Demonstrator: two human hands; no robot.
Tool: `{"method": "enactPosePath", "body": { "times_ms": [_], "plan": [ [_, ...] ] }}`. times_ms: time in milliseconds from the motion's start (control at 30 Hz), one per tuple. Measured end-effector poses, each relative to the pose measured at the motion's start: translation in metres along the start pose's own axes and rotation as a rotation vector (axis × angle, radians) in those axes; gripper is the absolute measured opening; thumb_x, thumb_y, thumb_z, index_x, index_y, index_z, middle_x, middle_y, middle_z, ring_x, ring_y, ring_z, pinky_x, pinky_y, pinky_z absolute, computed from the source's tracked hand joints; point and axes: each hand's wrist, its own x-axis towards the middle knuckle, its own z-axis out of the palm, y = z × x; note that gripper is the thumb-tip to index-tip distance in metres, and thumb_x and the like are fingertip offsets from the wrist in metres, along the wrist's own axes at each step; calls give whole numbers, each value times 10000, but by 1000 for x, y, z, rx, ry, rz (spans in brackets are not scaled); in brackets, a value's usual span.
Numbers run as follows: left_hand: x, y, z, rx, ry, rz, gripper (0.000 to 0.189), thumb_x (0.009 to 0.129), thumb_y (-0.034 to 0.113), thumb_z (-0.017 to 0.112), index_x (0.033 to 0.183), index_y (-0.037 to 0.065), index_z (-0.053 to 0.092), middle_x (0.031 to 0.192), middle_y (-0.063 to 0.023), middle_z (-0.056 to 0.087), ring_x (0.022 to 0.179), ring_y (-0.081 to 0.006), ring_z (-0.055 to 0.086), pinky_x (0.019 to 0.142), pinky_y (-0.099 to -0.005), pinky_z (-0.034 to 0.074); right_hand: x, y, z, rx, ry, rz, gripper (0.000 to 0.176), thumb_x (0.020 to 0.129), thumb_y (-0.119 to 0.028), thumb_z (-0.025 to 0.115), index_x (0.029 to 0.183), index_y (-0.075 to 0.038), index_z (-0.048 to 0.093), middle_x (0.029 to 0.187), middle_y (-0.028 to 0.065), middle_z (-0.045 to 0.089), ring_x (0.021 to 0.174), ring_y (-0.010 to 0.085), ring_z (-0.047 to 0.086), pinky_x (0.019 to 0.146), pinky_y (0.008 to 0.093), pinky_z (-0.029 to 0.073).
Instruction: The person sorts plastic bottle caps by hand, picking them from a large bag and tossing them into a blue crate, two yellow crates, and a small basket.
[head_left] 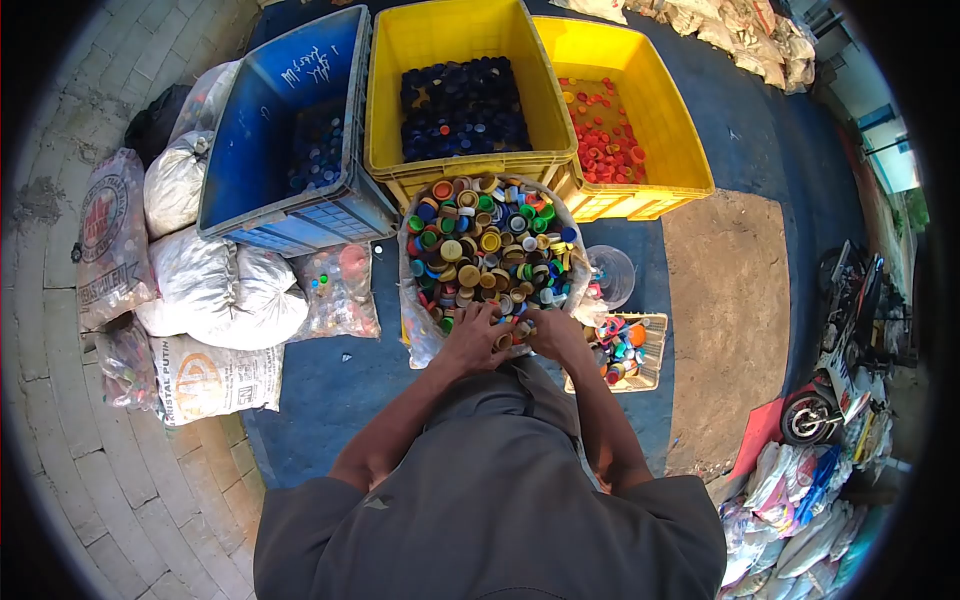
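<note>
A wide round container, lined with a whitish sack, is heaped with bottle caps in brown, green, blue, white, yellow and red. At its near edge, my left hand rests on the caps with its fingers stretched out and slightly apart. A brown cap lies beside its fingertips. My right hand is close by on the right, its fingers curled in toward the caps. Whatever is between those fingers is hidden.
Behind stand a blue crate, a yellow crate with dark caps, and another yellow crate with red caps. A small basket sits right, below a clear round tub. Stuffed sacks lie left; a motorcycle stands far right.
</note>
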Motion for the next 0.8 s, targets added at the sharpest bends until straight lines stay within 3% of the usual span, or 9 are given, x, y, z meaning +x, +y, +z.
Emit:
{"method": "enactPosePath", "body": {
  "times_ms": [100,300,400,500,533,600,667,733,800],
  "plan": [
    [4,0,3,84,-108,-54,445,697,330,778,1108,202,666,1186,-80,488,1155,-307,420,939,-484,341,7,6,15,3,52,-47,402,709,-225,725,1105,-180,671,924,167,690,884,355,656,763,463,518],
    [7,-13,-2,136,-238,27,510,640,266,818,1116,200,648,1203,-75,462,1144,-317,419,934,-496,370,16,15,-4,160,97,-83,393,756,-256,735,1053,-50,581,822,218,660,800,383,647,691,462,499],
    [10,-14,-5,67,-175,44,522,631,268,828,1106,161,641,1161,-85,487,1115,-312,454,926,-452,390,20,3,-33,413,230,29,416,781,-261,723,1080,-30,552,858,247,659,829,421,641,711,476,504],
    [13,-23,1,-100,-48,10,487,658,281,807,1073,91,638,1109,-120,531,1048,-317,503,890,-423,417,28,13,-25,381,516,-16,399,783,-228,720,1076,-18,548,830,231,664,823,406,645,704,476,505],
    [14,-26,-2,-129,19,-9,492,672,276,810,1080,70,630,1087,-120,550,1025,-305,524,889,-412,424,26,13,-25,277,540,-58,329,784,-229,705,1025,-30,604,829,222,671,832,393,650,718,465,512],
    [17,-32,-8,-188,152,-50,504,698,266,816,1094,28,613,1043,-119,588,978,-282,567,887,-389,438,15,4,-25,219,332,-5,284,770,-241,701,960,-38,646,843,222,672,835,392,651,729,457,516],
    [21,-37,-18,-489,157,-208,497,729,270,806,1101,10,601,1029,-108,626,934,-227,602,842,-348,467,6,1,-10,92,190,-17,296,752,-318,697,860,-42,697,831,186,682,801,370,659,705,451,520],
    [23,-47,-21,-690,172,-336,479,780,250,780,1124,-14,577,997,-76,671,871,-132,630,762,-273,501,3,-9,12,5,63,86,312,742,-328,686,895,-58,709,842,184,685,819,368,663,727,455,526],
    [23,-49,-20,-810,212,-412,504,773,285,782,1115,-25,579,996,-110,669,907,-178,640,806,-312,499,-5,-19,21,-19,33,113,306,749,-314,672,900,-50,708,844,199,682,822,377,662,744,464,526]
  ]
}}
